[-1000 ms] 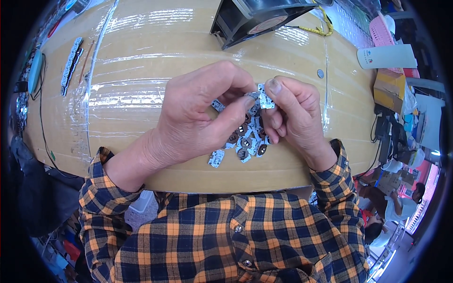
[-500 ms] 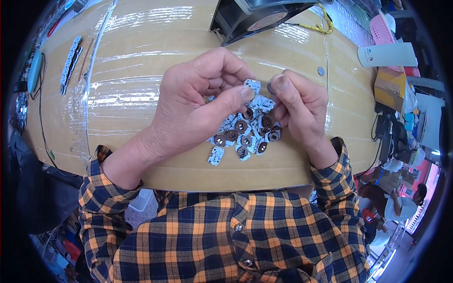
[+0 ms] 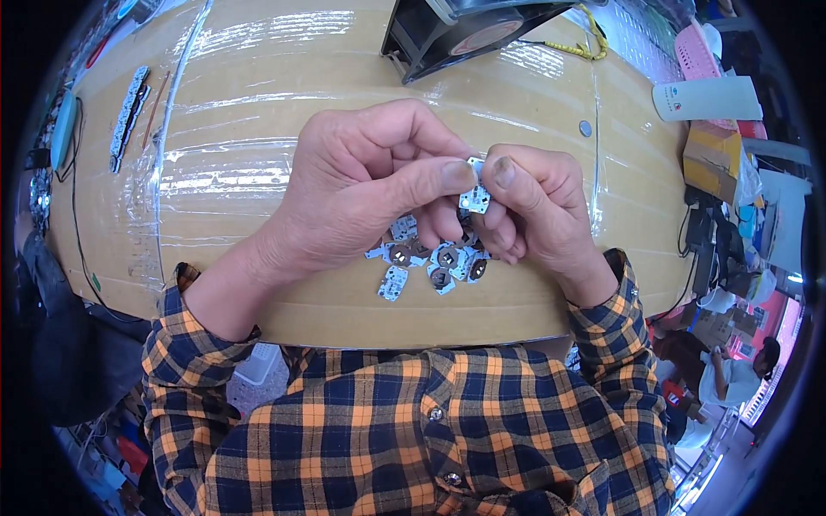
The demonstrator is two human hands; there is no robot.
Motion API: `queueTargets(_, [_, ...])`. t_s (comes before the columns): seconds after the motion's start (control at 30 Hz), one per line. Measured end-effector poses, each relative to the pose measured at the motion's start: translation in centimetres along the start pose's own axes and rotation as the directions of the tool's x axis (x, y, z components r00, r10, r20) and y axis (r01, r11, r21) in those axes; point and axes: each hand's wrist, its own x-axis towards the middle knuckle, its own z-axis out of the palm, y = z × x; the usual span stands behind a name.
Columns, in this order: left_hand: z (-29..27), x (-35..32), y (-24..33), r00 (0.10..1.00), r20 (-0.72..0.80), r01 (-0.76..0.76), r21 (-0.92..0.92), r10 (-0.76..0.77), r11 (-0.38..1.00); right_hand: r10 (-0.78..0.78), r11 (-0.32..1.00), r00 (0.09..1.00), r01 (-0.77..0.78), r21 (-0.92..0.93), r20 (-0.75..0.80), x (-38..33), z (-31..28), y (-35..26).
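Observation:
A small white circuit board (image 3: pixel 474 191) stands tilted between my two hands, above the middle of the table. My left hand (image 3: pixel 374 185) pinches its left edge between thumb and fingertips. At its right edge, my right hand (image 3: pixel 538 198) presses with the thumb and curled fingers; whether a coin cell is also in that grip is hidden. Beneath the hands lies a pile of similar boards, several bearing round dark battery holders (image 3: pixel 441 278). One board (image 3: pixel 393 283) lies at the pile's near left edge. My hands cover the far part of the pile.
A black fan (image 3: pixel 465 34) stands at the far edge, with a yellow cord (image 3: pixel 585 52) beside it. One coin cell (image 3: pixel 585 129) lies to the right. A strip of boards (image 3: pixel 129 119) is on the left. At right are a pale cup (image 3: pixel 707 99) and a cardboard box (image 3: pixel 711 159).
My hands have come together around the board, which now stands more upright. The round grey piece at my right fingertips is no longer visible. Boards seen bunched at my left fingers are now hidden.

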Motion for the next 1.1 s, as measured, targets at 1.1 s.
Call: queueTargets(1.1, [-7.7,0.0,4.1,0.573,-0.04,-0.185,0.967,0.819,0.177,-0.188,0.955,0.917,0.087,-0.285,-0.352,0.7,-1.3,1.5])
